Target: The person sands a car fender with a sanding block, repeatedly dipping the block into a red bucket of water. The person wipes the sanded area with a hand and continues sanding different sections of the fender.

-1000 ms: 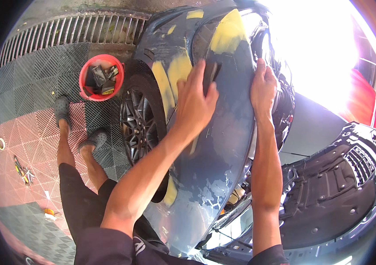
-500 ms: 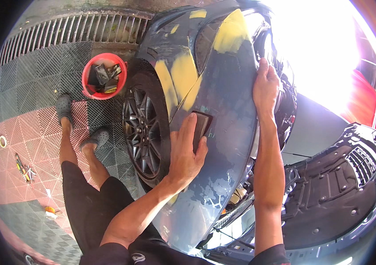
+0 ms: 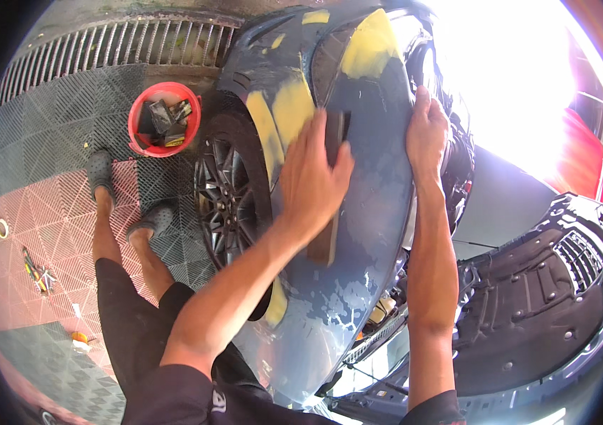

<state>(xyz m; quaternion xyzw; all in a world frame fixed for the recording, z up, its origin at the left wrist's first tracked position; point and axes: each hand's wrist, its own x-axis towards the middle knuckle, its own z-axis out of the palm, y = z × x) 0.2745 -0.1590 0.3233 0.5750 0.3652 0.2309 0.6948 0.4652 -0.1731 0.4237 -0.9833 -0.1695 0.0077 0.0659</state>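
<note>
My left hand [image 3: 319,166] is closed on a dark, flat block [image 3: 337,131], pressed against the blue-grey car fender [image 3: 365,198], which has patches of yellow filler [image 3: 369,42]. The block is partly hidden under my fingers and somewhat blurred. My right hand [image 3: 425,134] grips the fender's right edge, fingertips curled toward the bright opening beside it. The black spoked wheel [image 3: 223,198] lies just left of my working arm.
A red bucket [image 3: 135,138] holding several dark blocks stands on grid floor tiles [image 3: 46,127] beside a drain grate [image 3: 68,53]. A tape roll [image 3: 2,228] and tools [image 3: 36,273] lie at left. A raised, lined hood [image 3: 514,319] fills the lower right.
My left hand with the block went down the fender half a second ago and is now back up near the middle yellow patches. My right hand stays on the edge.
</note>
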